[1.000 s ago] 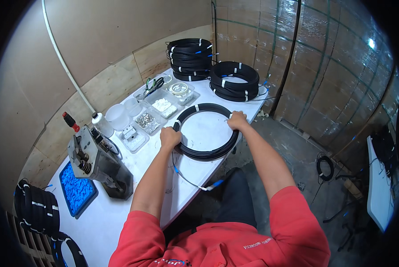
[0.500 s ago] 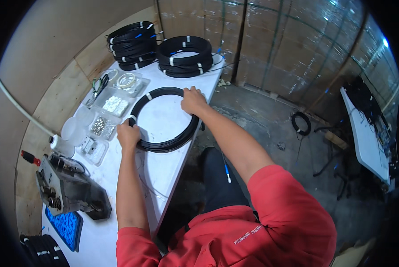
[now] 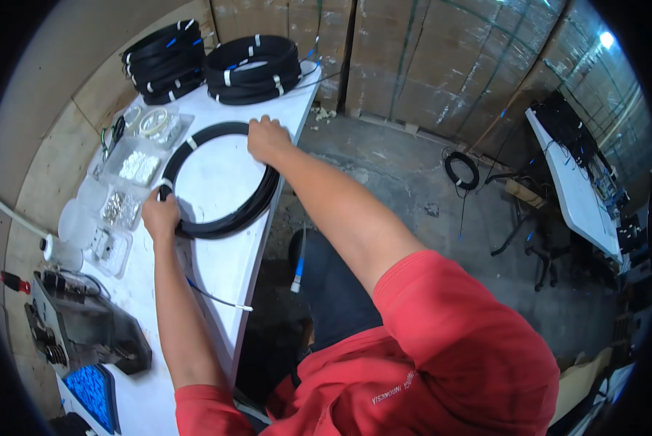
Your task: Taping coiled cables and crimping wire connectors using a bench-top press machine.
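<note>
A flat coil of black cable (image 3: 228, 228) rests on the white table in front of me, bound by white ties. My left hand (image 3: 160, 214) is closed around its near left side. The far right part of the ring is gripped by my right hand (image 3: 269, 141), whose fingers curl over the top. One cable end with a blue and white connector (image 3: 298, 272) hangs past the table's edge above my leg. A second cable end with a white tip (image 3: 244, 308) lies near my left forearm and reaches the table's edge.
Two stacks of black coils (image 3: 164, 64) (image 3: 253, 71) stand at the table's far end. Along the left are clear trays of small parts (image 3: 138, 167), a white bottle (image 3: 63, 253), a grey metal machine (image 3: 86, 320) and a blue-filled tray (image 3: 92, 396). Another coil (image 3: 462, 170) is by the right-hand table (image 3: 569, 200).
The whole view has shifted, so table and coil appear farther left. Both hands keep their hold on the coil. The white-tipped cable end now shows clearly at the table's edge.
</note>
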Demonstrator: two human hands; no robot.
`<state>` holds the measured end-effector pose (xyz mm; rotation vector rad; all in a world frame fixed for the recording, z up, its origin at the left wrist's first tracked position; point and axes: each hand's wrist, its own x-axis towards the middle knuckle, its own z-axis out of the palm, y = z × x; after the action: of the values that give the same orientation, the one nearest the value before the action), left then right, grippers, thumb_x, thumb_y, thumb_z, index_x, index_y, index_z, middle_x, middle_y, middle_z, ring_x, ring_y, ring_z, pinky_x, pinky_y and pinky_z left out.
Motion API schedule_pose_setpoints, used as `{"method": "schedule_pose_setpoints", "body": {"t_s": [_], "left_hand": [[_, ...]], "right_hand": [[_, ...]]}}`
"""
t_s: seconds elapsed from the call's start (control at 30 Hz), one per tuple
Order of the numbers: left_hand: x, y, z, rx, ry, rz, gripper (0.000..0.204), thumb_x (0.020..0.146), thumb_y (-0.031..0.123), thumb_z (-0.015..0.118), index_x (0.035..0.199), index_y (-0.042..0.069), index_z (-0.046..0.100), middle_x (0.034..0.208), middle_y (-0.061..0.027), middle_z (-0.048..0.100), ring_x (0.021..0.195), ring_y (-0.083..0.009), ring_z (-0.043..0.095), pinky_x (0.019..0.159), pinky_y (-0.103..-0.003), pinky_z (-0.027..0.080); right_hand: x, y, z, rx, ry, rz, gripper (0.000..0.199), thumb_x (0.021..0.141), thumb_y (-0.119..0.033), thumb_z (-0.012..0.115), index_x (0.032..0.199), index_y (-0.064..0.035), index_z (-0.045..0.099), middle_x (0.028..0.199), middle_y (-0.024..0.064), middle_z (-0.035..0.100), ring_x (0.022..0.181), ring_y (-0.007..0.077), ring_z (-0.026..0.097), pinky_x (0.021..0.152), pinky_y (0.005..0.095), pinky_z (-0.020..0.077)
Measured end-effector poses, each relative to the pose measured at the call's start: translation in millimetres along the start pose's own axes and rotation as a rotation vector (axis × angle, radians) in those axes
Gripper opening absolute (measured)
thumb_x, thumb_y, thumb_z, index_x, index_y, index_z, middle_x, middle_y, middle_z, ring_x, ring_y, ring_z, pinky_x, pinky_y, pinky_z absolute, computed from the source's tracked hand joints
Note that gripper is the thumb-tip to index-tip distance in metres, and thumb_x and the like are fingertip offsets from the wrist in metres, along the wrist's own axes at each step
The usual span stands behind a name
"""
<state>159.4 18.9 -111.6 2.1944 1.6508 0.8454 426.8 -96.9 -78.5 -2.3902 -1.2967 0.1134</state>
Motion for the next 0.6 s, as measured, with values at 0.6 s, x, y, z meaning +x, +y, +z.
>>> {"method": "schedule_pose_setpoints", "body": {"t_s": [0.6], "left_hand": [[-5.0, 20.8, -6.6, 0.164, -0.098, -0.008, 0.042, 0.087, 0.022, 0.061, 0.125, 0.005, 0.067, 0.118, -0.03, 0.064, 0.11, -0.0452, 0.065, 0.096, -0.051, 0.052]], "right_hand": [[8.0, -1.3, -2.5, -0.054, -0.083, 0.022, 0.039, 0.098, -0.021, 0.054, 0.133, -0.0034, 0.059, 0.14, 0.0197, 0.055, 0.132, 0.0386, 0.052, 0.107, 0.0502, 0.046]]}}
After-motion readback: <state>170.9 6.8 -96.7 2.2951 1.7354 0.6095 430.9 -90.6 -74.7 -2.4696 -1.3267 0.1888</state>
